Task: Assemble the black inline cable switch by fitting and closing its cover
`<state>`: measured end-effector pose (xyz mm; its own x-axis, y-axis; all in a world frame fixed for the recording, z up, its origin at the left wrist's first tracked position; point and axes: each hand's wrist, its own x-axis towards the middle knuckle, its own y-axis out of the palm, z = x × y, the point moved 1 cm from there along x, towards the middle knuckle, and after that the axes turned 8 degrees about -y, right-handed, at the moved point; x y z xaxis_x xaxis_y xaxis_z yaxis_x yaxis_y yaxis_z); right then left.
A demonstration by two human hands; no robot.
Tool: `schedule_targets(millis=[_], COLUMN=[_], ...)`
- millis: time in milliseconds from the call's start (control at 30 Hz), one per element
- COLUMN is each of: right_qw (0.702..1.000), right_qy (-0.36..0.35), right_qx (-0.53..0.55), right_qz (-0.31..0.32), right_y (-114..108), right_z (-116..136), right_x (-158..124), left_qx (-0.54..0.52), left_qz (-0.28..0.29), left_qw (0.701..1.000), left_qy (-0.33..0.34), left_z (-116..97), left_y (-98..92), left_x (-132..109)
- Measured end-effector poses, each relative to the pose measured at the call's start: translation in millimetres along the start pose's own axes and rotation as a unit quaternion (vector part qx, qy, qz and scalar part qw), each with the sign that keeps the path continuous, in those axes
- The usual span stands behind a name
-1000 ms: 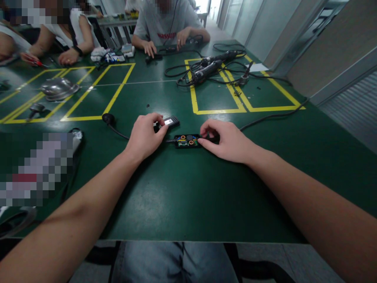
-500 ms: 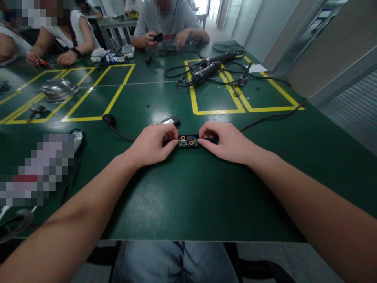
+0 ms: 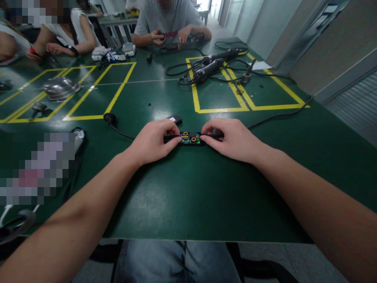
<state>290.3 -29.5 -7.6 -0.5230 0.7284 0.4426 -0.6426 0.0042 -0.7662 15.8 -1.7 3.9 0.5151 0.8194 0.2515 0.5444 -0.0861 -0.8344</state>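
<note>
A small black housing with a green circuit board (image 3: 191, 138) inside lies on the green table between my hands. Copper-coloured ring coils and bits of blue and yellow wire show on the board. My left hand (image 3: 154, 140) is closed, thumb and fingers pinching the housing's left end where a black cable enters. My right hand (image 3: 231, 138) pinches the right end the same way, around the other black cable (image 3: 271, 117). The left cable runs out to a round black plug (image 3: 110, 118). Just behind my left fingers lies a black cover with a white label (image 3: 174, 119).
Black electric screwdrivers (image 3: 209, 70) with coiled cords lie at the back right, inside yellow tape. A shiny metal part (image 3: 60, 88) sits at left. A pixelated long object (image 3: 44, 167) lies near my left forearm. Co-workers sit across the table; one person's hands (image 3: 184, 36) handle a dark item.
The view has shifted slightly. Both my hands keep their pinch at the housing's ends, and the housing appears tilted a little differently. The person opposite has lowered the dark item.
</note>
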Motion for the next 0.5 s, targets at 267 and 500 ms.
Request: schedule_targets(millis=[267,500], right_qw=[0.998,0.997], right_qy=[0.027,0.038], right_qx=[0.042,0.064], right_qz=[-0.03,0.006], right_y=[-3.9,-2.0], right_z=[2.0,-4.4], right_x=[-0.1,0.7], left_qx=[-0.038,-0.022], left_qz=[-0.037,0.003], left_qw=[0.999,1.0], left_qy=[-0.012,-0.001], left_z=[-0.2,3.5], left_y=[-5.4,-5.1], left_x=[-2.1,-0.9])
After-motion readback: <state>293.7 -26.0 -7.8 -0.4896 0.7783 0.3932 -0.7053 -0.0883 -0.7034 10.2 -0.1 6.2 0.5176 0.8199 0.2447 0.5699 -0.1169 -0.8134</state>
